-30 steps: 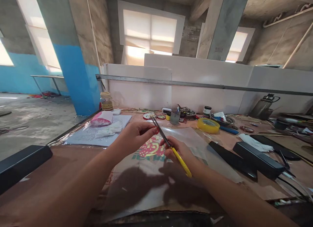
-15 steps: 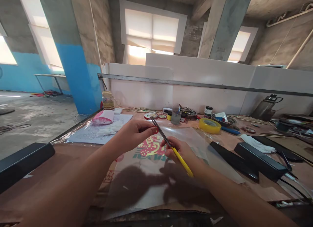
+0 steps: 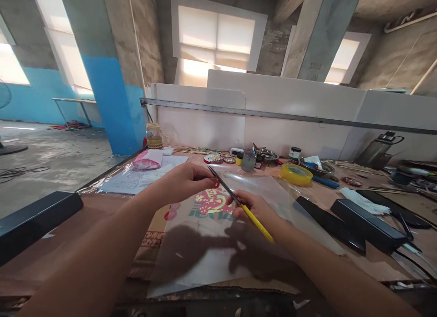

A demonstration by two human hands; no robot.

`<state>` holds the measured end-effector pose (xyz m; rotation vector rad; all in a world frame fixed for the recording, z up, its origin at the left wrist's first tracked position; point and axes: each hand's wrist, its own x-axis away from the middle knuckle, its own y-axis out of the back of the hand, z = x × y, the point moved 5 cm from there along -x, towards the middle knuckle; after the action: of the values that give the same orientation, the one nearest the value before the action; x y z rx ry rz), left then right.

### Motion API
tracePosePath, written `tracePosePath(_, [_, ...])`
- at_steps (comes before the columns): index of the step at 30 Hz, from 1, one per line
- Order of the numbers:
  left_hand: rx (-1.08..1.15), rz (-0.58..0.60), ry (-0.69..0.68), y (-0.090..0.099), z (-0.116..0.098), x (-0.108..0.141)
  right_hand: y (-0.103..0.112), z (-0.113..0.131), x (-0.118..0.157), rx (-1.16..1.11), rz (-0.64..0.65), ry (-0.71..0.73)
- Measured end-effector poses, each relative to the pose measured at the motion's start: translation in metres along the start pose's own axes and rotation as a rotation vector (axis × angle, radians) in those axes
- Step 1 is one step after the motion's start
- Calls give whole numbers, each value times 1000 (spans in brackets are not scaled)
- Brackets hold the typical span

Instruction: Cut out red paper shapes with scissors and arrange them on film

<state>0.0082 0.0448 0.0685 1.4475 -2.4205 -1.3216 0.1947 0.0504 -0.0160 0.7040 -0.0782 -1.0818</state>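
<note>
My left hand (image 3: pixel 186 182) is closed in a pinch on a small red cut-out piece (image 3: pixel 216 182), raised above the sheet. My right hand (image 3: pixel 254 207) grips a pair of long, pointed metal tweezers with a yellow handle (image 3: pixel 256 222). The tweezers' dark tips reach up and left, close beside the red piece; whether they touch it I cannot tell. Below both hands lies a translucent sheet (image 3: pixel 191 273), over a red, cream and green design (image 3: pixel 209 203). Shadows of my hands fall across the sheet.
Line drawings on paper (image 3: pixel 119 184) lie at the left. Behind stand a glass jar (image 3: pixel 154 137), small round tins (image 3: pixel 213 158) and a cup (image 3: pixel 248 161). On the right are yellow tape (image 3: pixel 296 174), a black adapter box (image 3: pixel 367 221), white tissue (image 3: pixel 365 201) and a flask (image 3: pixel 378 150).
The view has shifted slightly, so the scene sits a little further right. The red piece between my left fingers shows more clearly. Both hands keep their grips.
</note>
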Motion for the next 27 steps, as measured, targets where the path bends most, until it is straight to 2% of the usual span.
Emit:
tracePosePath(7, [-60, 26, -6, 3, 4, 1, 7, -3, 0, 161, 19, -1])
tracePosePath(13, [-14, 10, -3, 2, 5, 1, 7, -6, -1, 246, -19, 7])
tracePosePath(17, [24, 87, 54, 3, 6, 3, 7, -1, 0, 248, -66, 15])
tracePosePath(19, [119, 103, 120, 10, 13, 4, 9, 3, 0, 242, -97, 10])
tracePosePath(20, [176, 56, 160, 17, 19, 4, 10, 4, 0, 245, -118, -3])
tracePosePath(21, [222, -38, 210, 27, 29, 3, 12, 4, -1, 249, -137, -21])
tracePosePath(24, [183, -528, 399, 63, 71, 11, 16, 1, -2, 273, -172, -54])
tracePosePath(25, [136, -597, 456, 68, 87, 14, 16, 0, -2, 278, -172, -53])
tracePosePath(27, [66, -621, 535, 70, 117, 19, 15, -1, -3, 282, -159, -40])
